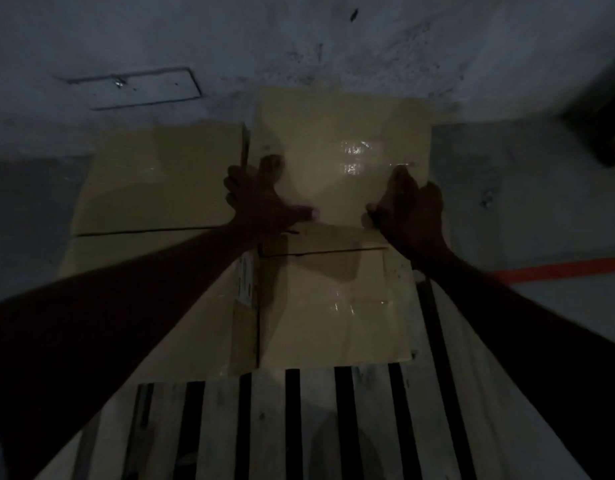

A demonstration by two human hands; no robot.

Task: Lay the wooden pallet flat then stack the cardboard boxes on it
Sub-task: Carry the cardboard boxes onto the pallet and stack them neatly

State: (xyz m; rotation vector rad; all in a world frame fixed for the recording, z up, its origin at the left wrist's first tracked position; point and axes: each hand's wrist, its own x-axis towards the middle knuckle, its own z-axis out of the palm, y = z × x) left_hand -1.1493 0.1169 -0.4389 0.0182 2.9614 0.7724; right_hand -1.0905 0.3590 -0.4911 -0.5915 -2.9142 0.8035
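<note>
The wooden pallet (271,420) lies flat on the floor, its pale slats showing at the bottom. Several cardboard boxes stand on it. The far right box (344,133) sits highest, with shiny tape on its top. My left hand (261,199) grips its near left edge and my right hand (410,206) grips its near right edge. A near right box (333,306) lies below it. A far left box (160,174) stands beside it, and a near left box (102,251) is mostly hidden by my left arm.
Grey concrete floor surrounds the pallet. A rectangular floor hatch (136,88) lies at the far left. A red line (562,270) runs across the floor at the right. A dark object (607,112) stands at the far right edge. The scene is dim.
</note>
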